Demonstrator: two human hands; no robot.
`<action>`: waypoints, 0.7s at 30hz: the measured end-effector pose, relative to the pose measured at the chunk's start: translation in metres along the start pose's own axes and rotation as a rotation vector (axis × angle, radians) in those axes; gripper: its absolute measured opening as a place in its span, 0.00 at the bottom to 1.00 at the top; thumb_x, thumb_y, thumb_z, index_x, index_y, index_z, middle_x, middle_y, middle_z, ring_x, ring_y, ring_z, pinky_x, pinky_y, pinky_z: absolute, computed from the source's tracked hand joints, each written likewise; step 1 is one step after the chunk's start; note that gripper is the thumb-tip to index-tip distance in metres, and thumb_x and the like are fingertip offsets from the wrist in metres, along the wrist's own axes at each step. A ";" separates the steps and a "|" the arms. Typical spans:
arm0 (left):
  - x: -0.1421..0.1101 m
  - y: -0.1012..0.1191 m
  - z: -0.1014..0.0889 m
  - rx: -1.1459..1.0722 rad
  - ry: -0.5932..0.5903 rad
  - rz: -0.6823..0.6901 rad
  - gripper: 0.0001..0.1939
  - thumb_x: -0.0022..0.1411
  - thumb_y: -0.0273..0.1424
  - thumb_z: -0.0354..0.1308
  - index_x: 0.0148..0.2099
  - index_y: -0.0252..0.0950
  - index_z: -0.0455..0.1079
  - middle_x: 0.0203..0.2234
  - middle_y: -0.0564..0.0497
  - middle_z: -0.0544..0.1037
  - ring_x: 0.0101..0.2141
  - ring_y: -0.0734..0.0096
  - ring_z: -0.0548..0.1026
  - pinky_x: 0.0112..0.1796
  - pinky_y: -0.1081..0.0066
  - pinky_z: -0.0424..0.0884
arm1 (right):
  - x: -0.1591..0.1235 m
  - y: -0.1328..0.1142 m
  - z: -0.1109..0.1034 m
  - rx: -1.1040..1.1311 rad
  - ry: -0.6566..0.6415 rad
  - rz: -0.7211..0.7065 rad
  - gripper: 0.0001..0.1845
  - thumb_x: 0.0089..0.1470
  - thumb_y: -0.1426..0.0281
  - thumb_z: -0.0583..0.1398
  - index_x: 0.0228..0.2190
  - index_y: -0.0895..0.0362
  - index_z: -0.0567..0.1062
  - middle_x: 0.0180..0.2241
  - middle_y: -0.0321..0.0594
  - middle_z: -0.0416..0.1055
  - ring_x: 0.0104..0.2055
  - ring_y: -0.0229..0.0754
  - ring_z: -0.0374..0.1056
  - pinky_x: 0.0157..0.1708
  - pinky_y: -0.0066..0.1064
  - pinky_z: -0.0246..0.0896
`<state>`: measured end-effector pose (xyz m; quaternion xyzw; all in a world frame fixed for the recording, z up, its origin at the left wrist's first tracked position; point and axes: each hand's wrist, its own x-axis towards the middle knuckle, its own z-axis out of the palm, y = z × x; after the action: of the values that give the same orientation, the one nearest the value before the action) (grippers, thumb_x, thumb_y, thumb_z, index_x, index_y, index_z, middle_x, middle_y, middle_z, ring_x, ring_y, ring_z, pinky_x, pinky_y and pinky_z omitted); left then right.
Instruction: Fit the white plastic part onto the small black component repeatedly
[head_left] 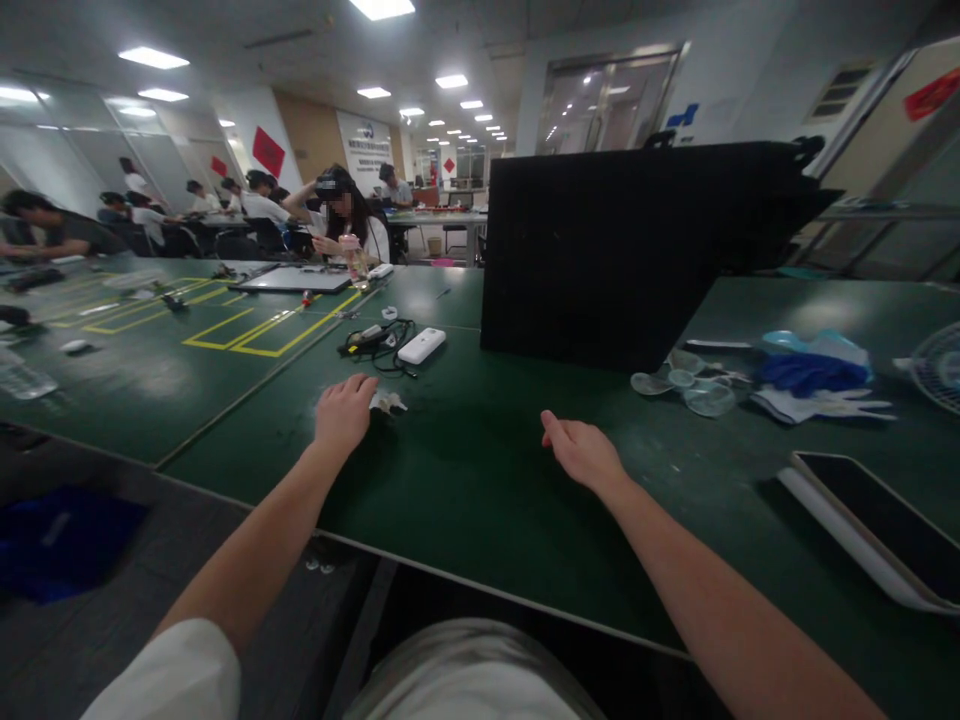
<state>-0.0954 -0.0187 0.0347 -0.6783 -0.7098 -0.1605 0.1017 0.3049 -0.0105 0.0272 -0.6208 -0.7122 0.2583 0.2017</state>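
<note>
My left hand [343, 415] is over the green table [457, 490] with its fingers curled down and pressed together. At its fingertips lies a small crumpled whitish scrap [390, 403], partly hidden by the hand. What the palm covers does not show. My right hand [586, 453] is held above the table to the right, turned on its side, fingers folded in and thumb uppermost. Nothing shows in it. Beyond the left hand lie a white power bank-like box [422, 346] and a tangled black cable [379, 342].
A large black box [592, 255] stands upright ahead. To the right are clear plastic discs [686, 380], blue and white gloves [814, 375], a fan [941, 365] and a phone-like slab [877, 525]. Across the table a person [352, 220] sits near a whiteboard-like panel [292, 279].
</note>
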 end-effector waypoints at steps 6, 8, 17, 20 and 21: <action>0.006 0.005 -0.016 -0.237 0.042 -0.140 0.20 0.67 0.36 0.59 0.58 0.34 0.67 0.53 0.43 0.72 0.49 0.57 0.74 0.48 0.54 0.74 | 0.000 0.003 0.004 0.037 0.027 -0.075 0.41 0.59 0.36 0.41 0.24 0.54 0.75 0.21 0.41 0.72 0.22 0.40 0.66 0.23 0.32 0.58; 0.011 0.018 -0.013 -0.265 0.023 -0.104 0.20 0.68 0.38 0.58 0.58 0.34 0.67 0.52 0.43 0.73 0.48 0.60 0.75 0.47 0.55 0.75 | 0.000 0.002 0.004 0.036 0.032 -0.074 0.41 0.59 0.35 0.41 0.23 0.54 0.74 0.20 0.40 0.71 0.21 0.40 0.65 0.22 0.32 0.58; 0.037 0.110 0.031 -0.529 -0.195 0.097 0.20 0.70 0.38 0.54 0.60 0.37 0.62 0.50 0.43 0.77 0.46 0.64 0.78 0.44 0.67 0.75 | 0.003 0.008 -0.010 0.062 0.224 -0.032 0.43 0.60 0.37 0.39 0.25 0.55 0.76 0.21 0.41 0.71 0.23 0.42 0.67 0.23 0.33 0.55; 0.028 0.159 0.043 -0.600 -0.324 0.191 0.24 0.68 0.41 0.56 0.61 0.36 0.59 0.47 0.40 0.78 0.44 0.59 0.79 0.43 0.64 0.75 | 0.004 0.014 -0.019 0.149 0.351 -0.013 0.44 0.61 0.37 0.38 0.27 0.55 0.77 0.21 0.41 0.72 0.23 0.43 0.68 0.24 0.33 0.55; 0.022 0.176 0.046 -0.603 -0.348 0.237 0.25 0.68 0.41 0.56 0.61 0.36 0.58 0.47 0.40 0.78 0.44 0.57 0.80 0.43 0.63 0.75 | 0.004 0.016 -0.022 0.180 0.388 -0.013 0.44 0.60 0.37 0.38 0.27 0.56 0.77 0.21 0.42 0.72 0.23 0.43 0.68 0.24 0.33 0.56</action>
<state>0.0821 0.0237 0.0161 -0.7723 -0.5540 -0.2319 -0.2071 0.3297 -0.0021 0.0345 -0.6340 -0.6378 0.1951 0.3914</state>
